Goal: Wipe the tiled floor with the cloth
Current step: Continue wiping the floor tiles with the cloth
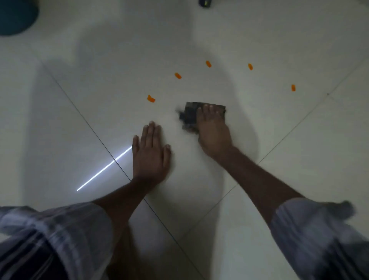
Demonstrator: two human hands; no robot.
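A dark folded cloth (189,116) lies on the pale tiled floor (119,84) near the middle of the view. My right hand (213,132) presses down on it, fingers spread over its right half, so part of the cloth is hidden. My left hand (151,153) rests flat on the bare tile to the left of the cloth, palm down, fingers together, holding nothing. The cloth's left edge looks blurred.
Several small orange scraps (151,98) lie in an arc beyond the cloth, from left to far right (293,87). A dark teal round object (16,16) sits at the top left. A dark item (204,2) shows at the top edge. Grout lines cross under my arms.
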